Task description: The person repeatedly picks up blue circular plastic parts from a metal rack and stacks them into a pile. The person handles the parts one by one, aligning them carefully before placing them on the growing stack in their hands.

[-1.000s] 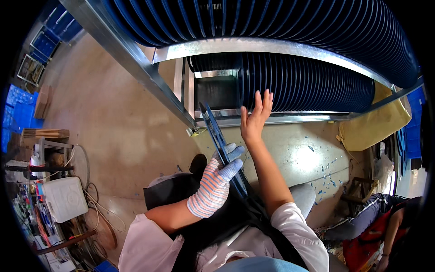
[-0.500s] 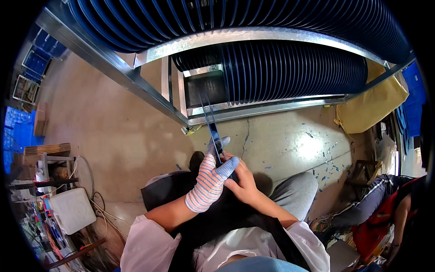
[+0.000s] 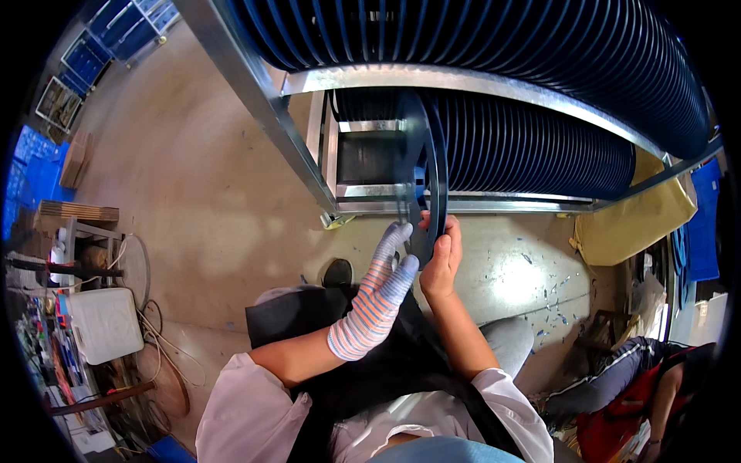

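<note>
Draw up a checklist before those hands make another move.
1. Right hand grip on the dark blue reel: ok, thumb and fingers on its lower rim.
2. Left hand grip: cannot tell; its fingers are at the reel's blurred left side.
3. Both hands gloved: not ok; only the left wears a striped glove.
4. Reel clear of the metal rack: cannot tell; they overlap in this view.
5. Lower row of discs upright: ok.
6. Floor free of scraps: not ok; blue scraps lie to the right.

Glare whitens the floor right of centre; stacked discs look dim; held discs blur at left; straight edges bow.
</note>
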Tool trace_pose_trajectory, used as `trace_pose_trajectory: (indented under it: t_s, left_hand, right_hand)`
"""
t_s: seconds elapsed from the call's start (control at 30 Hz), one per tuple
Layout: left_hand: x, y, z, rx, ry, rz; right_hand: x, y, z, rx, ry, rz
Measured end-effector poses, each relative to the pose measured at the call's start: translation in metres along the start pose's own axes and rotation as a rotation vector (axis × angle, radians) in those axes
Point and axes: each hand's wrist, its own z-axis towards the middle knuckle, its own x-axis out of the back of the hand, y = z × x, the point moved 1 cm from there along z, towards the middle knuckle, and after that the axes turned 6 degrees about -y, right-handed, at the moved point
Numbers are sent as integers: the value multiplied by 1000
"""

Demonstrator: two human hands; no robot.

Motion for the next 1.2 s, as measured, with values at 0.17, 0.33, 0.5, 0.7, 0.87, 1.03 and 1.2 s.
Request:
trace_pose_trajectory:
  t_s: [0.17,0.33,0.5,0.7,0.87,1.03,1.2]
  left_hand:
    - [-6,-1,-2,16,-28,-269]
    - [-3,-1,1,2,-71,-325]
    - [-2,8,0,2,-60,-372]
    - [-4,16,1,96,-27,-418]
    - [-8,12,4,67,12,-381]
    - [-1,-3,9,129,22,-425]
    - [12,-40,24,206,19,-376]
  right_hand:
    - [-7,24,17,65,92,-115]
    - [-24,38,39,149,104,-270]
    - [-31,56,70,215,135,-353]
    - [-27,80,94,296,202,-1017]
    - [-16,100,52,192,69,-1040]
    - [-7,102,-4,41,-122,-1033]
    - [38,93,-74,-158,-282,-1068]
